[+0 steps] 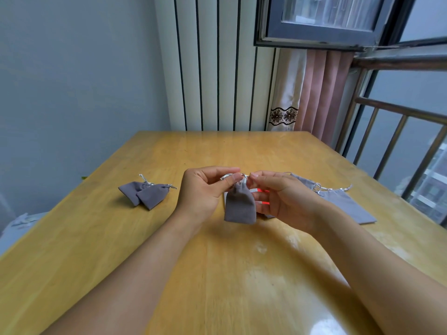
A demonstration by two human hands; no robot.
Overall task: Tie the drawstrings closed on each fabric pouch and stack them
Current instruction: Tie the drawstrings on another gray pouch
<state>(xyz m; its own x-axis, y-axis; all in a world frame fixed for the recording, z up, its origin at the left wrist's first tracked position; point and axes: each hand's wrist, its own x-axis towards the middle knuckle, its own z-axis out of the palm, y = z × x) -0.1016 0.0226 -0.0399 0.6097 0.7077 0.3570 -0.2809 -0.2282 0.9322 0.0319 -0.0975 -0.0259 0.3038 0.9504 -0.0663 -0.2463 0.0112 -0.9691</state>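
Behind right hand (287,201), untied pouches (348,204) partly hidden; count unclear.

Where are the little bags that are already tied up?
The two tied bags lie overlapping on the left side of the wooden table, left of the left hand.

Pouch (240,205) hangs above table (121,250) centre, neck gathered. Left hand (202,192) pinches silver drawstring (228,176) at pouch's 11 o'clock; right hand (281,199) pinches it at 1 o'clock. Two tied pouches (145,193) overlap at 9 o'clock, on the wood. Flat pouches (348,204) at 3 o'clock, partly behind right hand. Radiator (217,68) at 12 o'clock, curtain (314,93) beside it.
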